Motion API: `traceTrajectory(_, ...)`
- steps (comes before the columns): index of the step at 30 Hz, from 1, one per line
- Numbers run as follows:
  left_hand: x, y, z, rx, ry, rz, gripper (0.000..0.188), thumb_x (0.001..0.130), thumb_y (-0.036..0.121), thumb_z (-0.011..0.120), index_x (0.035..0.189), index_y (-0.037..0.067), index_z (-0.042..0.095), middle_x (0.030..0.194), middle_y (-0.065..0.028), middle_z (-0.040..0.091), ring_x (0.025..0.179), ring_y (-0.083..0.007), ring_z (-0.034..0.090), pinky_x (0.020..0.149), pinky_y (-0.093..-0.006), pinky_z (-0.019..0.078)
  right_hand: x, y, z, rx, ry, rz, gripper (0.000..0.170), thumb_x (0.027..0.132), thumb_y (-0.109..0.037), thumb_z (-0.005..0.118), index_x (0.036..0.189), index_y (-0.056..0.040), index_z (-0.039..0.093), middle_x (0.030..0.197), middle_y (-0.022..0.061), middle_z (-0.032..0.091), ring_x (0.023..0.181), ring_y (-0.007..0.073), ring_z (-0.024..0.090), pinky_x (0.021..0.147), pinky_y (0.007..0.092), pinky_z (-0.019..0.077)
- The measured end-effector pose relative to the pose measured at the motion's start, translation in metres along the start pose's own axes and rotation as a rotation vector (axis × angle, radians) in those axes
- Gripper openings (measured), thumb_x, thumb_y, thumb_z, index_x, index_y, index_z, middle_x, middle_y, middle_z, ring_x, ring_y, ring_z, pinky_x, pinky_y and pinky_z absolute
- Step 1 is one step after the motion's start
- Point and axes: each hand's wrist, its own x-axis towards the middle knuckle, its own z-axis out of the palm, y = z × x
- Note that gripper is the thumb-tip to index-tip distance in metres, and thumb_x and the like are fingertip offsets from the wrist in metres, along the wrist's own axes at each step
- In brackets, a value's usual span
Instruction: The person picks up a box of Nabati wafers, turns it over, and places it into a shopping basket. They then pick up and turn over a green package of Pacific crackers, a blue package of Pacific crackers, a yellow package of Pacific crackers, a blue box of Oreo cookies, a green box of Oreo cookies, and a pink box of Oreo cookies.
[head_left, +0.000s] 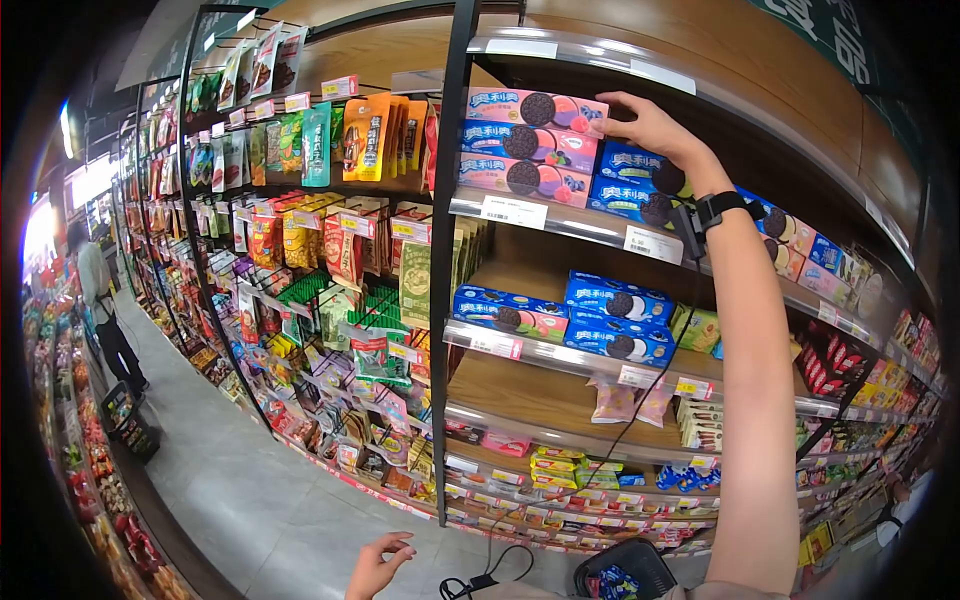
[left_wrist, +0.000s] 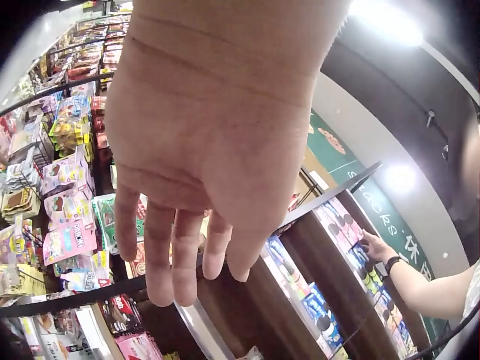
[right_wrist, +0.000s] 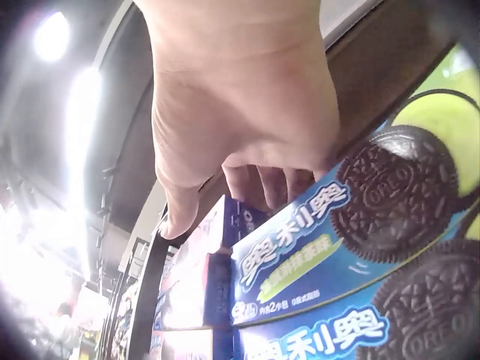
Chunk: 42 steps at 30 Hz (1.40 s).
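My right hand (head_left: 650, 130) is at the right end of the top pink Oreo cookie box (head_left: 510, 106), thumb on its front and fingers over the top and end, pinching it. This box lies on a blue Oreo box (head_left: 510, 140), with another pink one (head_left: 505, 174) beneath. In the right wrist view the fingers (right_wrist: 274, 184) reach down behind green-labelled blue Oreo boxes (right_wrist: 300, 244), their tips hidden. My left hand (head_left: 378, 565) hangs low in front of the shelves, holding nothing, fingers loosely bent; its palm (left_wrist: 202, 142) fills much of the left wrist view.
More Oreo boxes (head_left: 620, 310) stand one shelf down. A black upright post (head_left: 450, 260) divides these shelves from hanging snack bags (head_left: 365, 135). A dark basket (head_left: 625, 572) with blue packets sits below. A cable (head_left: 640, 400) runs down from my right wrist. A person (head_left: 100, 290) stands in the left aisle.
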Motion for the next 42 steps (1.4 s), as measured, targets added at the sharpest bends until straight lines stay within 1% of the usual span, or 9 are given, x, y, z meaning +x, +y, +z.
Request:
traceTrajectory(2, 0.005, 0.005, 0.0, 0.034, -0.015, -0.005, 0.034, 0.098, 0.017, 0.067, 0.129, 0.004, 0.067, 0.093, -0.0073, 0.073, 0.086, -0.0151, 0.069, 0.076, -0.0303, 0.0533, 0.002, -0.009, 0.002, -0.002, -0.007, -0.042, 0.087, 0.077, -0.055, 0.083, 0.144, -0.0059, 0.056, 0.141, 0.0221, 0.058, 0.128, 0.0317, 0.058, 0.107, 0.0401, 0.0473)
traceTrajectory(7, 0.014, 0.01, 0.008, 0.061, -0.032, -0.013, 0.035, 0.098, 0.018, 0.068, 0.13, 0.005, 0.067, 0.096, -0.0094, 0.074, 0.088, -0.0162, 0.07, 0.077, -0.0304, 0.0534, -0.004, -0.022, 0.028, -0.399, 0.18, -0.152, 0.081, 0.069, -0.042, 0.087, 0.138, -0.0116, 0.06, 0.134, 0.0122, 0.061, 0.128, 0.036, 0.054, 0.109, 0.0457, 0.045)
traceTrajectory(13, 0.017, 0.008, 0.016, 0.083, 0.008, -0.025, 0.032, 0.093, 0.017, 0.075, 0.123, 0.007, 0.07, 0.095, -0.0087, 0.077, 0.091, -0.0191, 0.073, 0.084, -0.0339, 0.055, -0.012, -0.035, 0.033, -0.471, 0.267, -0.155, 0.07, 0.071, -0.04, 0.085, 0.132, -0.0114, 0.062, 0.127, 0.0105, 0.062, 0.124, 0.0332, 0.057, 0.104, 0.0456, 0.049)
traceTrajectory(22, 0.011, 0.012, 0.019, 0.102, 0.03, -0.037, 0.033, 0.094, 0.016, 0.075, 0.124, 0.004, 0.069, 0.093, -0.0066, 0.076, 0.091, -0.0151, 0.071, 0.087, -0.0311, 0.0531, -0.037, -0.04, 0.032, -0.558, 0.445, -0.283, 0.054, 0.077, -0.035, 0.079, 0.125, -0.0124, 0.064, 0.118, 0.0062, 0.067, 0.113, 0.0299, 0.063, 0.094, 0.0446, 0.054)
traceTrajectory(28, 0.008, 0.013, 0.034, 0.016, 0.04, -0.023, 0.033, 0.093, 0.014, 0.075, 0.123, 0.003, 0.069, 0.092, -0.008, 0.076, 0.088, -0.0159, 0.072, 0.085, -0.0307, 0.0536, -0.092, -0.034, 0.017, -0.608, 0.65, -0.454, 0.05, 0.078, -0.028, 0.079, 0.122, -0.0094, 0.066, 0.115, 0.0069, 0.071, 0.109, 0.0294, 0.066, 0.091, 0.0406, 0.0553)
traceTrajectory(31, 0.009, 0.026, 0.05, -0.16, 0.017, -0.049, 0.033, 0.094, 0.012, 0.073, 0.123, 0.0, 0.067, 0.09, -0.0072, 0.076, 0.088, -0.016, 0.072, 0.088, -0.0309, 0.0532, -0.144, -0.033, 0.007, -0.529, 0.659, -0.458, 0.053, 0.074, -0.019, 0.084, 0.121, -0.007, 0.065, 0.115, 0.0114, 0.07, 0.107, 0.031, 0.066, 0.089, 0.0406, 0.0545)
traceTrajectory(34, 0.013, 0.042, 0.073, -0.099, 0.001, 0.0, 0.032, 0.093, 0.008, 0.073, 0.122, -0.002, 0.067, 0.094, -0.0083, 0.076, 0.092, -0.0156, 0.071, 0.089, -0.0317, 0.0531, -0.226, -0.033, 0.009, -0.379, 0.612, -0.393, 0.055, 0.072, -0.017, 0.087, 0.12, -0.0042, 0.064, 0.112, 0.0152, 0.069, 0.103, 0.0345, 0.066, 0.086, 0.0413, 0.0537)
traceTrajectory(37, 0.018, 0.057, 0.098, -0.097, -0.029, 0.153, 0.048, 0.089, 0.005, 0.076, 0.133, 0.0, 0.06, 0.108, -0.0127, 0.074, 0.097, -0.018, 0.071, 0.091, -0.0342, 0.0533, -0.326, -0.029, 0.026, -0.185, 0.451, -0.317, 0.056, 0.072, -0.021, 0.089, 0.118, -0.0024, 0.064, 0.11, 0.015, 0.069, 0.098, 0.0352, 0.067, 0.083, 0.0435, 0.0546)
traceTrajectory(42, 0.032, 0.114, 0.158, -0.523, -0.171, 0.257, 0.107, 0.079, 0.018, 0.088, 0.16, 0.008, 0.02, 0.136, -0.0218, 0.06, 0.105, -0.0264, 0.07, 0.098, -0.0394, 0.0515, -0.476, -0.015, 0.069, 0.072, 0.155, -0.255, 0.059, 0.068, -0.023, 0.093, 0.116, -0.0046, 0.065, 0.109, 0.0128, 0.071, 0.098, 0.0325, 0.071, 0.084, 0.0409, 0.0581)
